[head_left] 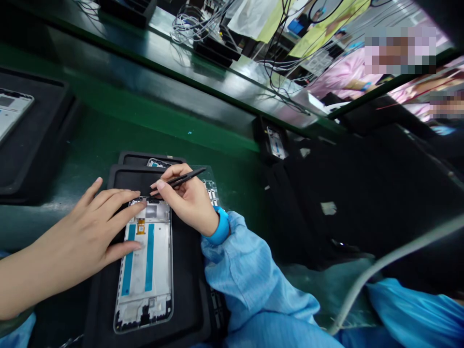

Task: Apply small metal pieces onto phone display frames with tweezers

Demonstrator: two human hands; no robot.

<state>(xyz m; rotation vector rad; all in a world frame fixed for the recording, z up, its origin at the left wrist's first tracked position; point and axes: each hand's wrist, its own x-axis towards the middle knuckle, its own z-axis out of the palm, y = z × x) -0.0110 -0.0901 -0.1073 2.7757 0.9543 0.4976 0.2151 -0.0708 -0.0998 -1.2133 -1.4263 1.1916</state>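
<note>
The left hand (90, 232) is spread open with its fingers loosely apart, its fingertips at the upper end of a silver smartphone mid-frame (138, 270) and its thumb over the frame's left half. The right hand (186, 200) pinches a slim black pen-shaped tool (185, 178) between thumb and fingers, just above the frame's top edge. The frame lies in a black tray (188, 295) on the green work surface (239, 179), showing two blue strips (149, 256) and an orange flex connector (140, 227) between them.
</note>
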